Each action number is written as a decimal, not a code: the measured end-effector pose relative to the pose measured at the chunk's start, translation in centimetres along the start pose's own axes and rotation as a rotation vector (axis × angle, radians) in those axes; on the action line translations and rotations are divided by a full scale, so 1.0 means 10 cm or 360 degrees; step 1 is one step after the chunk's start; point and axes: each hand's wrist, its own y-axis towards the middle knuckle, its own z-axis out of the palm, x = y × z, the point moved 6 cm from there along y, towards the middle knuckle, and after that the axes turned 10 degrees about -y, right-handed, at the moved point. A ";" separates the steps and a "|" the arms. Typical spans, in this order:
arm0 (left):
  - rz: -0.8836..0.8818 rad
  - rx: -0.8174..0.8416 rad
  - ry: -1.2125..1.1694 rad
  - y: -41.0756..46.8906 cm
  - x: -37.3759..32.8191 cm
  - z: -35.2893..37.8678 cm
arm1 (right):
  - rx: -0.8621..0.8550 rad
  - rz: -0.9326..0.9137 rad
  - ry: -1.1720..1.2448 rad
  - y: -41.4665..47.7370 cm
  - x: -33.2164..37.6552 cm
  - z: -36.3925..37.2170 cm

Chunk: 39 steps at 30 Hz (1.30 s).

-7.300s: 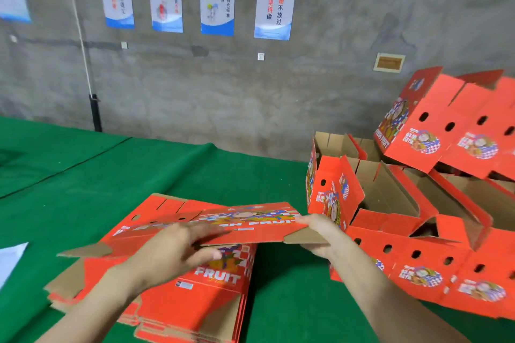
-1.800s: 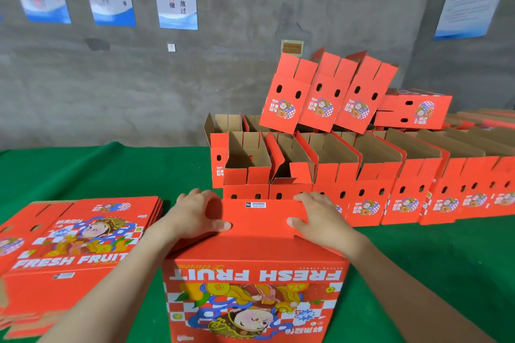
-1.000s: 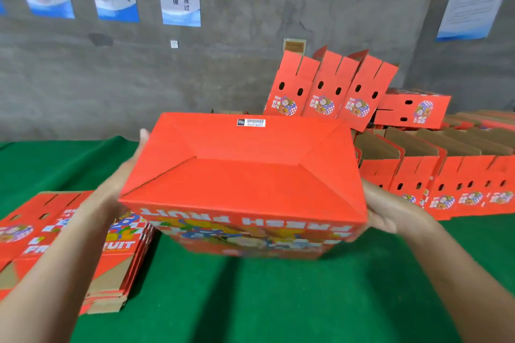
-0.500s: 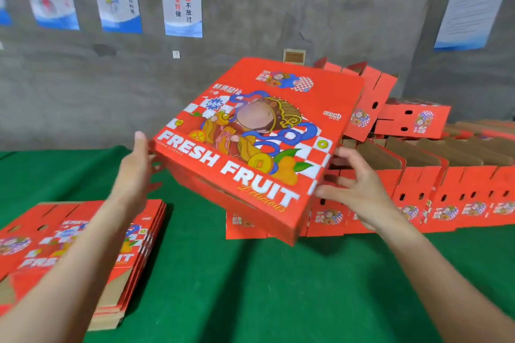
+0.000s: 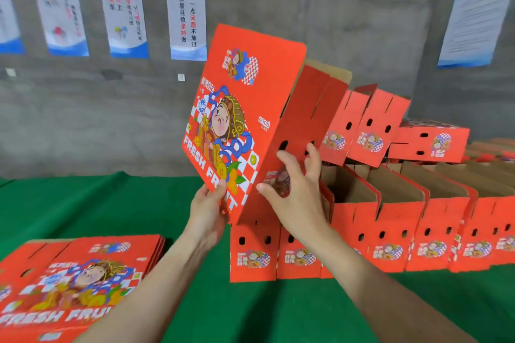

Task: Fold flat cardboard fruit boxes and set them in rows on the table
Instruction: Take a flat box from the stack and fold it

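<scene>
Nearest at left, flat box stack (image 5: 78, 281) on green table (image 5: 264, 315), bare cloth to its right. Left hand (image 5: 207, 211) pinches low corner of folded fruit box (image 5: 250, 120); right hand (image 5: 295, 189), fingers splayed, presses its side. Box tilted mid-air, just above row of folded boxes (image 5: 390, 237).

A folded box (image 5: 245, 108) is being held between the left hand (image 5: 207, 214) and right hand (image 5: 295, 189), above the row of boxes (image 5: 390, 234) standing on the table (image 5: 250, 312); a flat stack (image 5: 78, 273) is lying at left.
</scene>
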 end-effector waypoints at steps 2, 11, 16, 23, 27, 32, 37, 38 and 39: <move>0.0060 -0.0005 0.0182 0.24 -0.03 -0.03 | -0.0021 0.0046 -0.0032 0.19 -0.08 0.17; 0.0388 0.0307 0.1535 1.42 0.15 0.00 | 0.0024 0.0154 -0.0169 1.32 -0.75 0.97; 0.0374 0.0552 0.2225 1.89 0.64 -0.03 | -0.0007 0.0114 -0.0583 1.92 -1.10 1.57; 0.0072 0.0587 0.2327 2.27 0.94 -0.22 | 0.0087 0.0194 -0.1083 2.54 -1.44 2.34; 0.0276 0.0467 0.2382 2.31 0.83 -0.20 | 0.0144 0.0036 -0.1276 2.58 -1.55 2.66; 0.0354 0.0391 0.2323 2.27 0.76 -0.22 | 0.0314 0.0072 -0.1355 2.50 -1.72 2.76; 0.0327 0.0390 0.2281 2.26 0.78 -0.22 | 0.0260 -0.0021 -0.1333 2.49 -1.60 2.65; 0.0320 0.0391 0.2282 2.25 0.79 -0.22 | 0.0306 -0.0060 -0.1338 2.48 -1.59 2.65; 0.0307 0.0392 0.2278 2.25 0.79 -0.22 | 0.0391 -0.0074 -0.1348 2.46 -1.60 2.66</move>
